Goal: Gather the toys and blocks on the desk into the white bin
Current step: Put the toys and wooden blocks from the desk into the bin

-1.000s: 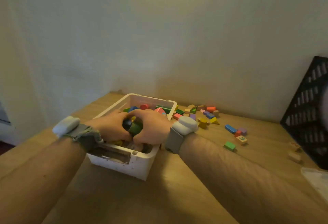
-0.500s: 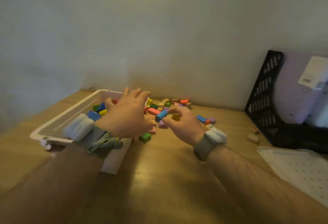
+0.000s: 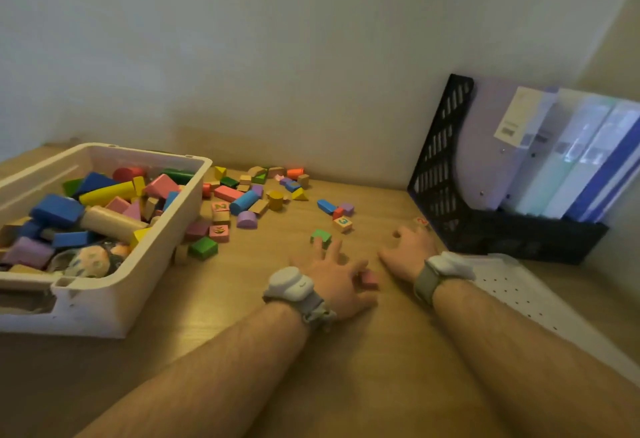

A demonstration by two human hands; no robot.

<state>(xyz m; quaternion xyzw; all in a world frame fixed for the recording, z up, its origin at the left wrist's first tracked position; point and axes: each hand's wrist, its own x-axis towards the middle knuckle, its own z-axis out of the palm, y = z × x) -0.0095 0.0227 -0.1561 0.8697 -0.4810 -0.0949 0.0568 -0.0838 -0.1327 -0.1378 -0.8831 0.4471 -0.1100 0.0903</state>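
Both hands have left the white bin (image 3: 166, 250) for bare desk (image 3: 242, 299) to its right. Left hand (image 3: 334, 273) lies spread, fingertips touching a green block (image 3: 321, 236), a pink block (image 3: 370, 278) beside it. Right hand (image 3: 408, 252) is open, empty

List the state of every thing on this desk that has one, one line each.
white bin: upright, open-topped, partly full of blocks.
loose blocks: scattered on the desk right of the bin.
left hand: fingers spread, low over the desk by a pink block.
right hand: open, palm down.
black file rack: upright, holding folders.
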